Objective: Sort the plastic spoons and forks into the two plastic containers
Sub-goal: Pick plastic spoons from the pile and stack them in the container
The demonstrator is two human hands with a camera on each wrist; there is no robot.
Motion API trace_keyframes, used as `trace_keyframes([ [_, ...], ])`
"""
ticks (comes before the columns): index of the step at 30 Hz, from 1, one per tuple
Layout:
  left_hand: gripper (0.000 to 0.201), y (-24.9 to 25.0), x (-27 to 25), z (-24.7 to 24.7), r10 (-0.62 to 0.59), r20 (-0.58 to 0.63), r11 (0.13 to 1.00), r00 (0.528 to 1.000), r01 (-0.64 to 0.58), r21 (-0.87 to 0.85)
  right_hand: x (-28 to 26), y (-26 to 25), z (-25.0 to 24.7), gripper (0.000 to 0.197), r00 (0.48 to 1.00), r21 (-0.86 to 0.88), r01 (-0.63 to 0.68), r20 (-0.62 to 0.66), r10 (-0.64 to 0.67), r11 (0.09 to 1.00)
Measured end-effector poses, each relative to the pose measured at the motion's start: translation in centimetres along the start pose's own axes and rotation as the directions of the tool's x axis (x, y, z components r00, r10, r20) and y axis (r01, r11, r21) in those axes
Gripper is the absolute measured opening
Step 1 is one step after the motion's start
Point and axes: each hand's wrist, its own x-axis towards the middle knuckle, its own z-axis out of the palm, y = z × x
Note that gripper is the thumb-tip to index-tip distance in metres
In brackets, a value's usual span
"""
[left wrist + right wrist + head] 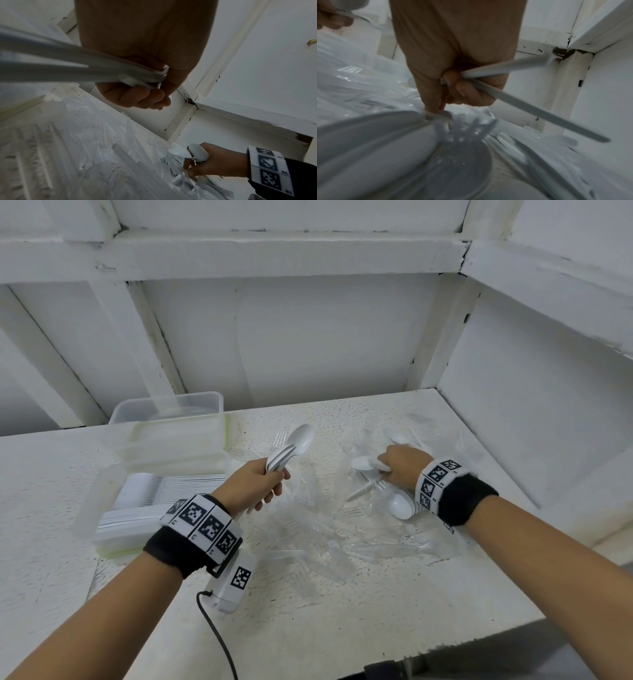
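Note:
My left hand (pixel 263 484) grips a bundle of white plastic spoons (pixel 291 448) by the handles, bowls pointing up and away, above the table's middle; the same left hand (pixel 142 93) is seen with the handles (pixel 68 67) running left. My right hand (pixel 400 465) is down in the pile at the right, fingers curled round white spoons (pixel 366 463); the right wrist view shows this right hand (pixel 453 86) holding two spoon handles (pixel 513 100). Clear plastic forks (pixel 342 529) lie scattered over the table. A near container (pixel 102 508) at the left holds stacked white spoons (pixel 164 487).
A second clear container (pixel 168 409) stands behind the first, at the back left. More white spoons (pixel 399 505) lie under my right wrist. A white device with a black cable (pixel 236 580) hangs below my left wrist. White walls and beams enclose the table on the back and right.

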Motion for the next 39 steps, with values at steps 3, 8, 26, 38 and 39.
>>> trace_keyframes([
  [3, 0.017, 0.0, -0.1, 0.0, 0.006, 0.0, 1.0, 1.0, -0.006, 0.002, -0.3, -0.2, 0.1, 0.01, 0.999, 0.066, 0.044, 0.001, -0.044, 0.997],
  [8, 0.017, -0.1, -0.2, 0.0, 0.008, 0.002, 1.0, 1.0, -0.008, 0.005, -1.0, -1.1, 0.0, 0.029, 0.993, -0.005, 0.116, -0.012, -0.117, 0.993],
  [26, 0.018, -0.1, -0.9, 0.0, 0.014, 0.003, 1.0, 1.0, -0.014, 0.028, -1.0, 1.5, -0.8, 0.013, 0.987, 0.147, -0.162, 0.024, 0.16, 0.976],
  [38, 0.018, 0.0, -0.9, 0.1, 0.012, 0.02, 0.999, 1.0, -0.012, 0.044, 0.0, 1.8, 0.2, 0.012, 0.942, 0.444, -0.315, 0.037, 0.334, 0.839],
  [39, 0.018, -0.1, -0.9, 0.0, 0.01, 0.02, 0.999, 1.0, -0.011, 0.042, 0.0, 1.8, 0.3, 0.012, 0.944, 0.482, -0.305, 0.035, 0.329, 0.822],
])
